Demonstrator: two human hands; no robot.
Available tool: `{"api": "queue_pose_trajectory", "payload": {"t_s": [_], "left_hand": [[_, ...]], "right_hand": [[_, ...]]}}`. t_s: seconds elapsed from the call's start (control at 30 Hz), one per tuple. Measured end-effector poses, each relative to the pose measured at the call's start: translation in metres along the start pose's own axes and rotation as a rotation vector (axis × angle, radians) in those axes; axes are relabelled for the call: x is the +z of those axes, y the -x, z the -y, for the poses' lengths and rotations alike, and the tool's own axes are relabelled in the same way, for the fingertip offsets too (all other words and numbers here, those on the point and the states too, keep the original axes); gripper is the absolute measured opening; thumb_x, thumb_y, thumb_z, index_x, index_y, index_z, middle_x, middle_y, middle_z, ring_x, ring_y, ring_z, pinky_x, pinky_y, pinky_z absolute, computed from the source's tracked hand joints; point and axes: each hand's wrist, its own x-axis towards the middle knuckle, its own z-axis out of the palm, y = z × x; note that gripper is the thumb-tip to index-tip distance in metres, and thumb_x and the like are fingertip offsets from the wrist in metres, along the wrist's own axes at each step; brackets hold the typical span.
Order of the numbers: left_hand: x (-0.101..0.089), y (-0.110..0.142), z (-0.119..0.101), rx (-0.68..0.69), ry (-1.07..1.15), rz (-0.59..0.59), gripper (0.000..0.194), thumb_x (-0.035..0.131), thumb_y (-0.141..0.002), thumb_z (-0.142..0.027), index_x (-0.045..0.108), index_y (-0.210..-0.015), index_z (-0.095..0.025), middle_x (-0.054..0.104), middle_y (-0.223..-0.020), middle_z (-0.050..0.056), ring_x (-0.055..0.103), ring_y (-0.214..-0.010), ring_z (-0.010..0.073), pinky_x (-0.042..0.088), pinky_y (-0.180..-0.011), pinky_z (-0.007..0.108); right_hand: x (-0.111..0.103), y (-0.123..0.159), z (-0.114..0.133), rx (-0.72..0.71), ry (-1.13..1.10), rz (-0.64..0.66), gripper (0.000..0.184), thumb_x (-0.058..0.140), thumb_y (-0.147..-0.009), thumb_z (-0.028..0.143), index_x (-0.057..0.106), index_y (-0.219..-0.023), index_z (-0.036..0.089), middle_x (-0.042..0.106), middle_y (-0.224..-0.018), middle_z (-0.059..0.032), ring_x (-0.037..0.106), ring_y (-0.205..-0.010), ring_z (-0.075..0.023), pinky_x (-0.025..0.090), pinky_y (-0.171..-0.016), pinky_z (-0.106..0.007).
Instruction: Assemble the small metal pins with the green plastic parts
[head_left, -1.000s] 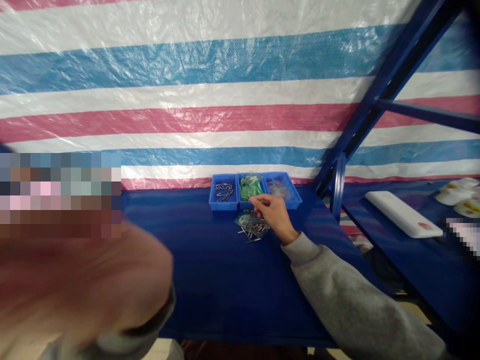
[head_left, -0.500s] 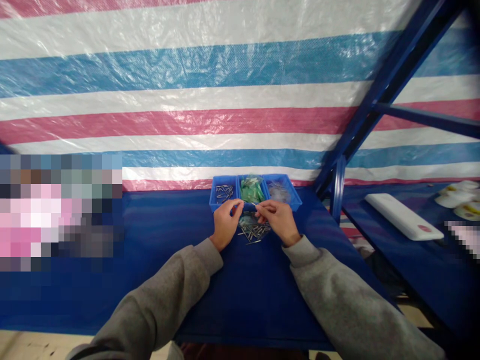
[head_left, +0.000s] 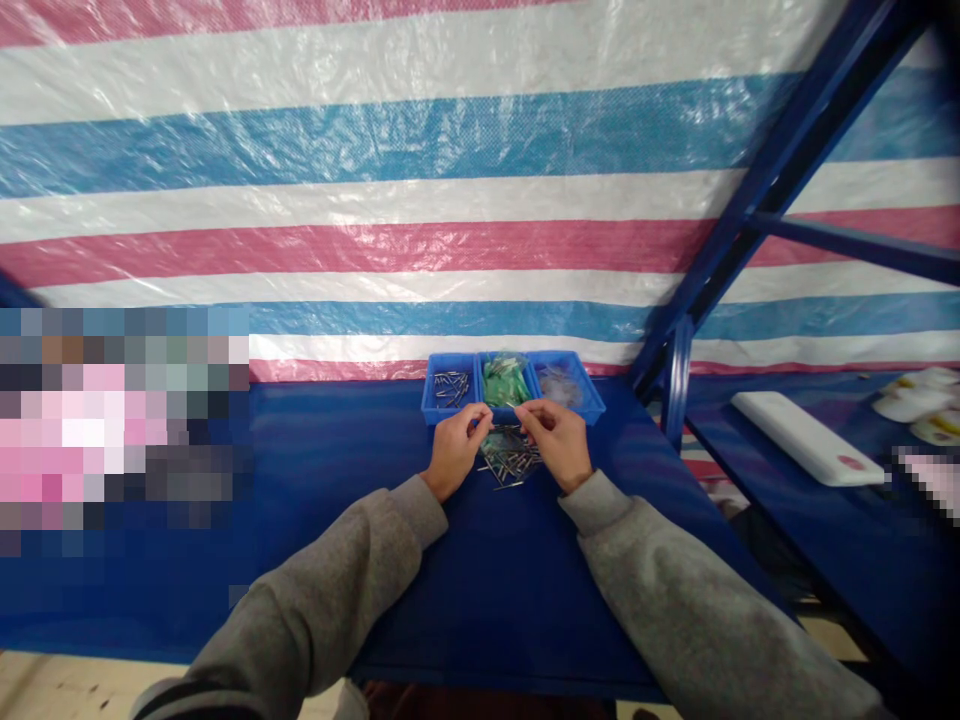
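Observation:
My left hand is closed in a pinch at the front of the blue bins; what its fingertips hold is too small to make out. Facing it, my right hand pinches a thin, shiny metal pin whose end points toward the left fingertips. Between and below both hands, a heap of slim metal pins lies on the blue table. Behind them stand a bin of metal pins, a bin with green plastic packets and a bin with clear plastic pieces.
A blue metal frame post rises right of the bins. Beyond it, another blue table carries a long white box and white rolls. A striped plastic sheet hangs behind. The left side is pixelated.
My right hand has shifted slightly left, bringing the fingertips of both hands a bit closer together. The bins and the heap stay put; the view has tilted a little.

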Motion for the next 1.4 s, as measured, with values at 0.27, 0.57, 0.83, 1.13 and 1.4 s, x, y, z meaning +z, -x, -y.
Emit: {"api": "queue_pose_trajectory", "payload": {"t_s": [0.27,0.57,0.83,1.13,1.4], "left_hand": [[-0.003,0.002,-0.001,-0.021,-0.009,-0.157,0.016,0.048,-0.085,-0.026,0.061,-0.086,-0.017,0.064,-0.076,0.000,0.053,-0.056,0.0096,0.042,-0.059,0.021],[-0.001,-0.001,-0.003,0.001,-0.017,-0.230,0.022,0.051,-0.084,-0.035,0.060,-0.081,-0.016,0.058,-0.068,0.000,0.048,-0.055,0.0097,0.041,-0.058,0.022],[-0.001,-0.001,-0.004,0.151,0.063,-0.043,0.020,0.049,-0.087,-0.029,0.064,-0.093,-0.018,0.066,-0.093,0.006,0.060,-0.082,0.0146,0.046,-0.075,0.025],[-0.001,0.000,-0.003,0.189,0.030,0.024,0.021,0.048,-0.087,-0.031,0.065,-0.085,-0.018,0.065,-0.083,0.005,0.060,-0.078,0.0150,0.047,-0.075,0.027],[0.001,0.000,0.000,0.160,0.013,-0.070,0.020,0.048,-0.087,-0.028,0.062,-0.084,-0.015,0.063,-0.079,0.004,0.056,-0.070,0.0121,0.044,-0.069,0.024]], "right_hand": [[0.001,-0.001,0.006,-0.097,0.137,-0.018,0.032,0.053,-0.078,0.046,0.064,-0.077,0.016,0.062,-0.062,-0.0023,0.053,-0.053,-0.0139,0.042,-0.052,-0.025],[-0.007,0.008,0.007,-0.188,0.296,0.077,0.033,0.048,-0.082,0.046,0.064,-0.074,0.019,0.061,-0.061,-0.0015,0.052,-0.053,-0.0145,0.041,-0.054,-0.026],[-0.006,0.009,0.005,-0.265,0.352,0.118,0.034,0.045,-0.085,0.043,0.063,-0.069,0.019,0.062,-0.064,-0.0022,0.053,-0.057,-0.0150,0.040,-0.059,-0.027],[-0.005,0.007,0.004,-0.249,0.305,0.092,0.035,0.045,-0.085,0.043,0.064,-0.067,0.019,0.064,-0.064,-0.0017,0.056,-0.058,-0.0155,0.041,-0.059,-0.026],[-0.006,0.008,-0.001,-0.305,0.272,0.056,0.026,0.048,-0.085,0.038,0.064,-0.081,0.019,0.066,-0.077,-0.0037,0.059,-0.067,-0.0162,0.045,-0.064,-0.027]]}}
